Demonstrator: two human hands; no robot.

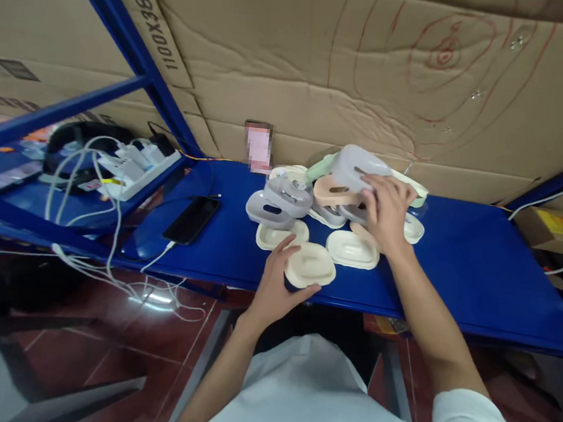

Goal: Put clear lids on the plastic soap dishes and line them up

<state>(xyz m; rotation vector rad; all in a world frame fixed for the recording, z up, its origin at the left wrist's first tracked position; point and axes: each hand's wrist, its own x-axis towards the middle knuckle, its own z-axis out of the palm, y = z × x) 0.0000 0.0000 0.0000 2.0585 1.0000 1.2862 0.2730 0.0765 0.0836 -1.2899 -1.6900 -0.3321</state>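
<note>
My left hand (pixel 276 284) grips a cream oval lid (pixel 312 265) with a dark piece under it, at the front edge of the blue shelf (pixel 456 270). My right hand (pixel 386 212) reaches into a pile of oval plastic pieces and rests on a pale grey-white shell (pixel 354 163) on top of the pile. Below it lie a peach shell (pixel 331 191) and grey shells (pixel 282 201). Two more cream lids (pixel 352 249) (pixel 273 236) lie flat on the shelf between my hands.
A black phone (pixel 191 219) on a white cable lies on the shelf to the left. Further left sit a white power strip (pixel 132 168), tangled cables and black headphones. Cardboard boxes (pixel 377 67) wall off the back. Blue frame bars (pixel 124 33) cross at the left.
</note>
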